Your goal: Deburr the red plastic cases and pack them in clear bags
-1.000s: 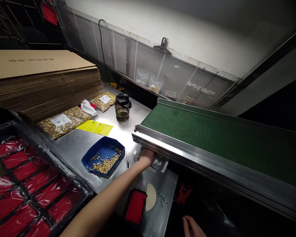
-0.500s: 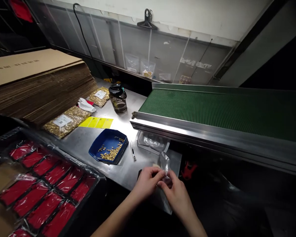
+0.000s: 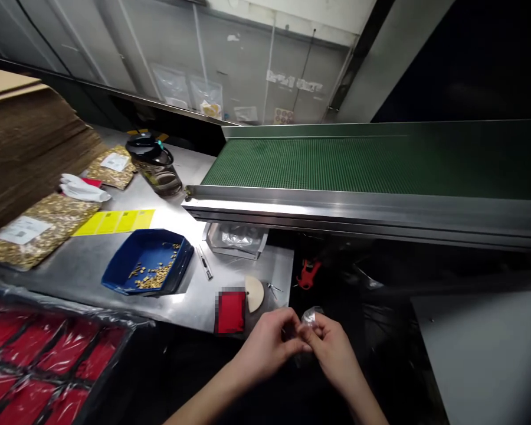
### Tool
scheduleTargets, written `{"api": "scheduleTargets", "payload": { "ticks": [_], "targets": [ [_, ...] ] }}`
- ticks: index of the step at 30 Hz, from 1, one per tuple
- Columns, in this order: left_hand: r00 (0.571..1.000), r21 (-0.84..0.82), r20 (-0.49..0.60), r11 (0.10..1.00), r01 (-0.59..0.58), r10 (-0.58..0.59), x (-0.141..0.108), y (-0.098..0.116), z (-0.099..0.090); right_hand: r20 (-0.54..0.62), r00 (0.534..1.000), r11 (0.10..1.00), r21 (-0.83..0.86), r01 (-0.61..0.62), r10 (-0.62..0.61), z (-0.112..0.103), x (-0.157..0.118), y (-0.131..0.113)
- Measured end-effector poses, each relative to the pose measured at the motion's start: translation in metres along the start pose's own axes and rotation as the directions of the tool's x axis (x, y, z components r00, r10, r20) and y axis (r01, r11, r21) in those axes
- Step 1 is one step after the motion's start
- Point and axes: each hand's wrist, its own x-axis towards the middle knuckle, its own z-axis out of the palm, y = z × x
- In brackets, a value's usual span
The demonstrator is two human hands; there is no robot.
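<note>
Both of my hands are together just past the table's front edge, closed on a small crumpled clear plastic bag [image 3: 310, 316]. My left hand [image 3: 269, 339] pinches it from the left, and my right hand [image 3: 334, 345] pinches it from the right with the fingertips meeting. What the bag contains, if anything, is hidden by the fingers. On the table beyond the left hand lie a red packet [image 3: 231, 313] with dark edges, a beige half-round piece [image 3: 255, 293] and a small metal item [image 3: 273, 288]. Farther left, a blue tray [image 3: 148, 248] holds small gold pieces.
A green conveyor belt [image 3: 318, 165] runs to the right. Beneath its end sits a clear plastic tray [image 3: 236, 241], near a slim knife-like tool [image 3: 205, 263]. A lidded jug [image 3: 157, 168], yellow labels [image 3: 115, 222], gold-filled bags [image 3: 48, 224] and stacked cardboard [image 3: 26, 153] stand left; red packets [image 3: 44, 348] fill a lined box.
The view has turned right, so the scene sits farther left. My hands have moved right off the table's corner with the bag, uncovering the red packet and beige piece.
</note>
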Motion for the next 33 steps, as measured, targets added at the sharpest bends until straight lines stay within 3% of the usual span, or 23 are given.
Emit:
{"api": "scheduleTargets", "payload": {
  "ticks": [5,8,10,12,14,16,18,20,22,24,26,28,30,31,33],
  "targets": [
    [0.99,0.111,-0.126,0.99,0.084,-0.07,0.0,-0.011,-0.005,-0.206,0.979,0.915,-0.393,-0.092,0.01,-0.01,-0.016,0.009],
    [0.971,0.132,-0.225,0.986,0.107,-0.075,-0.004,-0.016,-0.008,-0.252,0.966,0.875,-0.48,-0.069,-0.062,-0.004,-0.02,0.002],
    [0.975,0.124,-0.217,0.989,0.081,-0.052,-0.006,-0.018,-0.005,-0.159,0.984,0.913,-0.408,0.003,-0.075,0.002,-0.02,-0.004],
    [0.99,0.091,-0.137,0.995,0.046,-0.033,-0.006,-0.021,0.001,0.016,0.997,0.953,-0.293,0.079,-0.078,0.007,-0.021,-0.007],
    [0.994,0.058,-0.107,0.997,0.041,-0.034,-0.005,-0.025,0.003,0.094,0.994,0.958,-0.274,0.084,-0.06,0.008,-0.022,-0.002],
    [0.976,0.056,-0.211,0.996,0.063,-0.05,-0.007,-0.03,0.0,-0.017,1.0,0.892,-0.452,-0.002,-0.006,0.007,-0.025,0.008],
    [0.941,0.073,-0.336,0.994,0.077,-0.048,-0.017,-0.035,-0.006,-0.166,0.985,0.751,-0.656,-0.082,-0.037,0.009,-0.026,0.018],
    [0.934,0.103,-0.356,0.993,0.055,-0.015,-0.036,-0.039,-0.008,-0.169,0.978,0.672,-0.74,-0.044,-0.122,0.018,-0.024,0.022],
    [0.964,0.12,-0.267,0.992,0.042,-0.009,-0.061,-0.043,-0.007,-0.105,0.988,0.723,-0.691,0.007,-0.109,0.033,-0.019,0.018],
    [0.981,0.095,-0.17,0.99,0.109,-0.091,-0.089,-0.051,-0.006,-0.063,0.998,0.788,-0.615,-0.022,-0.022,0.048,-0.01,0.008],
    [0.962,0.024,-0.147,0.972,0.234,-0.228,-0.115,-0.064,-0.012,0.037,0.999,0.82,-0.572,0.001,0.025,0.056,-0.003,0.0],
    [0.918,-0.097,-0.181,0.935,0.341,-0.354,-0.137,-0.078,-0.025,0.282,0.958,0.905,-0.418,0.077,0.049,0.058,0.003,-0.002],
    [0.868,-0.223,-0.197,0.883,0.412,-0.455,-0.157,-0.093,-0.04,0.459,0.884,0.992,-0.122,-0.034,0.087,0.06,0.007,0.006],
    [0.846,-0.271,-0.194,0.856,0.44,-0.497,-0.166,-0.098,-0.047,0.482,0.869,0.991,0.009,-0.136,0.115,0.063,0.01,0.012],
    [0.821,-0.33,-0.188,0.822,0.464,-0.539,-0.181,-0.105,-0.056,0.416,0.885,0.94,0.161,-0.3,0.211,0.079,0.015,0.028]
  ]
}}
